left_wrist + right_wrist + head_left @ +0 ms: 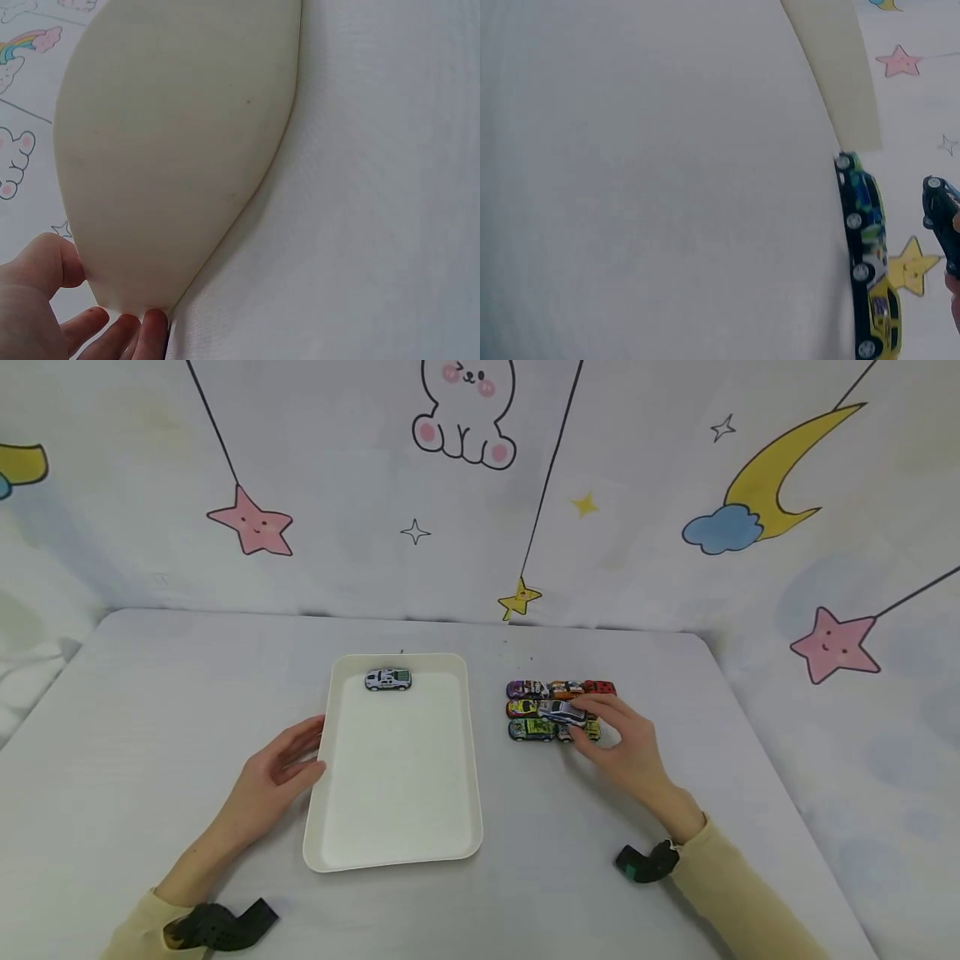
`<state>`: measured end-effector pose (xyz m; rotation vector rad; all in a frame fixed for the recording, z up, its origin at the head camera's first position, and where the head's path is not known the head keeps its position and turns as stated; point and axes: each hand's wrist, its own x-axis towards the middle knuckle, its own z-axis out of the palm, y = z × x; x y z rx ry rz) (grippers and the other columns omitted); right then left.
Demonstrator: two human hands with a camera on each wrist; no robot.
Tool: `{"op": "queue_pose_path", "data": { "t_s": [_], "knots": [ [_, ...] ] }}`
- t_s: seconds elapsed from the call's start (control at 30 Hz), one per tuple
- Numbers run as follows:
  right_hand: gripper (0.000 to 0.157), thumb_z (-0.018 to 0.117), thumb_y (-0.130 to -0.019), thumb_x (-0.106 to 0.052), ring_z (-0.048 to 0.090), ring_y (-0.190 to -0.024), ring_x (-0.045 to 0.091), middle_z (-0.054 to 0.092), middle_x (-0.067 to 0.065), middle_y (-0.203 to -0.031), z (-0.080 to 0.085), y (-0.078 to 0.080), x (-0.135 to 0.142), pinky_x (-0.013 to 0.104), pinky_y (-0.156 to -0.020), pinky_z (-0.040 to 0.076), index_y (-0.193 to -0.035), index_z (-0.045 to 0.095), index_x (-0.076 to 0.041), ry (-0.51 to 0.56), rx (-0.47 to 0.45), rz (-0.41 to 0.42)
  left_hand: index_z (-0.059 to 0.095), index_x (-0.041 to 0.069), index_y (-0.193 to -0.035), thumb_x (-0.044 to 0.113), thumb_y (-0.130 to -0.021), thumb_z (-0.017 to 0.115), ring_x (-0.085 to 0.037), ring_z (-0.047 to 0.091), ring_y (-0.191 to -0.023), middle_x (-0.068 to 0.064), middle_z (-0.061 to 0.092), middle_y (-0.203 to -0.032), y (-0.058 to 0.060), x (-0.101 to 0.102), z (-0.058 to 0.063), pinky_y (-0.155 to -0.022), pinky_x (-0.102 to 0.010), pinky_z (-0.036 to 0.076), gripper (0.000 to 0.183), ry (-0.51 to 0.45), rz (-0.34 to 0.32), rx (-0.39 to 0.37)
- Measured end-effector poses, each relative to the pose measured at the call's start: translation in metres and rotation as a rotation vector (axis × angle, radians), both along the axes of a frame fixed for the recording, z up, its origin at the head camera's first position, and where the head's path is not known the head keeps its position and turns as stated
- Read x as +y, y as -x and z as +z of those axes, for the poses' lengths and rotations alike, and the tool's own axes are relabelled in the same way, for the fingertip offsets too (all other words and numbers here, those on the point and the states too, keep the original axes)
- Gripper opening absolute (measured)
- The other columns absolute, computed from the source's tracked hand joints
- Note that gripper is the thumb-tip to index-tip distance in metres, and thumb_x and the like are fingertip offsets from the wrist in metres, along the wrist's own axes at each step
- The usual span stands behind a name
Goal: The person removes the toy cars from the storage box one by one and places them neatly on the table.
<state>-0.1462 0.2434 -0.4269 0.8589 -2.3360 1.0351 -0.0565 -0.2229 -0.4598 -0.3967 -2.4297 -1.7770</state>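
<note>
My right hand (626, 752) pinches a silver-and-dark toy car (562, 712) between thumb and fingers, above a block of toy cars in rows. In the right wrist view, this car (943, 221) shows dark at the right edge, apart from the row below it. Among the grouped cars are a purple one (527, 689), a red one (599, 687) and a green one (531, 730); the hand and held car partly cover others. My left hand (262, 785) rests its thumb and fingertips against the left rim of a white tray (318, 827). Inside, near the far edge, sits a white-and-green toy car (387, 679).
The white table (555, 893) carries the tray left of the grouped cars. Behind it hangs a backdrop (337, 452) printed with stars, a moon and an animal. A dark wrist device (648, 862) is on the right sleeve, another device (221, 927) on the left.
</note>
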Motion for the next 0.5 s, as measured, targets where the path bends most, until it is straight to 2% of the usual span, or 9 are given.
{"op": "queue_pose_path", "data": {
  "t_s": [0.13,0.3,0.4,0.5],
  "knots": [
    [0.041,0.078,-0.077,0.008,0.066,-0.105,0.018,0.07,0.009,-0.114,-0.006,0.001,0.021,0.009,-0.096,0.045,-0.116,0.073,-0.006,0.014,-0.004,-0.061,0.042,0.002,-0.149,-0.003,-0.096,0.061,0.009,0.048,-0.127,-0.03,0.045,-0.147,0.001,0.001,0.001,-0.094,-0.009,0.05,0.057,0.009,-0.006,0.005],
    [0.045,0.078,-0.074,0.015,0.064,-0.103,0.014,0.07,0.014,-0.113,-0.019,0.003,0.038,0.009,-0.093,0.046,-0.116,0.072,-0.002,0.082,-0.001,-0.106,0.042,0.001,-0.149,-0.004,-0.096,0.061,0.009,0.048,-0.128,-0.031,0.045,-0.147,0.001,0.002,0.001,-0.094,-0.009,0.05,0.057,0.008,-0.008,0.004],
    [0.045,0.077,-0.075,0.018,0.063,-0.107,0.017,0.069,0.018,-0.114,-0.028,0.006,0.043,0.01,-0.096,0.045,-0.117,0.071,0.003,0.11,0.005,-0.133,0.042,0.0,-0.149,-0.004,-0.096,0.061,0.01,0.048,-0.127,-0.031,0.044,-0.147,0.001,0.002,0.001,-0.094,-0.009,0.05,0.057,0.012,-0.004,0.0],
    [0.044,0.076,-0.075,0.018,0.063,-0.109,0.02,0.068,0.02,-0.114,-0.033,0.008,0.044,0.01,-0.098,0.043,-0.117,0.07,0.004,0.125,0.024,-0.202,0.041,0.0,-0.149,-0.003,-0.096,0.061,0.01,0.048,-0.127,-0.031,0.044,-0.147,0.001,0.001,0.001,-0.094,-0.008,0.05,0.057,0.019,0.001,-0.005]
  ]
}}
